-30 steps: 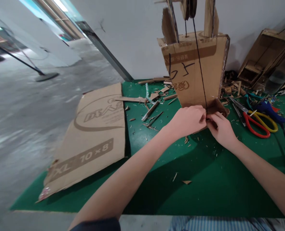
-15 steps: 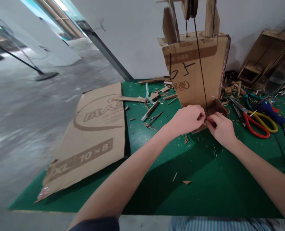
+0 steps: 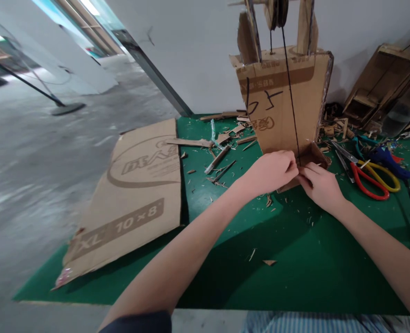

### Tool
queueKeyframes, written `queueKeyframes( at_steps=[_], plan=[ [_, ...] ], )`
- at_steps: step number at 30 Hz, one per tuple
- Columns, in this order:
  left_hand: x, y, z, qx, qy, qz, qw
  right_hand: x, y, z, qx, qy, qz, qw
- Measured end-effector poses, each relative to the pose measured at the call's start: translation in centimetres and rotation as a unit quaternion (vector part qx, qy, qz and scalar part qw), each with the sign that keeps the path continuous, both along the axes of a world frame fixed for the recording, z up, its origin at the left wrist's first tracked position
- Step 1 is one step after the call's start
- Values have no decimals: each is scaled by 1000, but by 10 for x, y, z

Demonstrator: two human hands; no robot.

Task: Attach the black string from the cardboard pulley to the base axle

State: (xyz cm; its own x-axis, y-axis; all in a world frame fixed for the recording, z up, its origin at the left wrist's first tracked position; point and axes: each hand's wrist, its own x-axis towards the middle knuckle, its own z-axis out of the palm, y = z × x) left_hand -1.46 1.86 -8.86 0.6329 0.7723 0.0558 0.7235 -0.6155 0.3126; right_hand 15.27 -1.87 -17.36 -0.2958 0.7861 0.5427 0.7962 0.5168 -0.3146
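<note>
A tall cardboard structure [image 3: 281, 101] stands upright on the green table mat [image 3: 295, 259], with cardboard posts and a spool on top. A black string [image 3: 290, 92] runs from the spool down its front to a small cardboard tray [image 3: 314, 157] at the base. My left hand [image 3: 270, 173] and my right hand [image 3: 321, 185] meet at the string's lower end, fingers pinched together there. Both hands touch the front edge of the tray. What sits between the fingertips is too small to make out.
A large flat cardboard sheet [image 3: 135, 194] printed "XL 10×8" lies at the left, overhanging the mat edge. Cardboard scraps and strips [image 3: 222, 155] litter the middle. Red and yellow scissors [image 3: 371, 178] lie right, with other tools behind them. Cardboard pieces [image 3: 381, 83] lean on the wall.
The view has shifted slightly down, so the structure sits a little lower in frame. Both hands stay pinched at the string's lower end with only small finger movements.
</note>
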Motion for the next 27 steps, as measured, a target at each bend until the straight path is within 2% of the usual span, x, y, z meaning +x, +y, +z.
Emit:
queueKeyframes(
  at_steps=[2,5,9,16,19,23,27],
  plan=[
    [1,-1,0,5,29,2,1000,-2,1,-1,-20,48,21,998],
    [2,-1,-1,-17,34,1,999,-4,3,-4,-19,58,10,998],
    [2,-1,2,-73,-21,-6,997,-1,4,-6,-17,55,-9,998],
    [0,0,6,-150,-100,-54,982,3,9,-3,-75,37,-18,996],
    [-3,4,5,-157,-104,-64,980,3,6,-2,-76,9,-26,997],
    [-5,6,6,-135,-115,-67,982,6,3,-3,-63,35,17,997],
    [-2,2,7,-243,-130,-41,960,4,3,-4,-35,55,7,998]
  ],
)
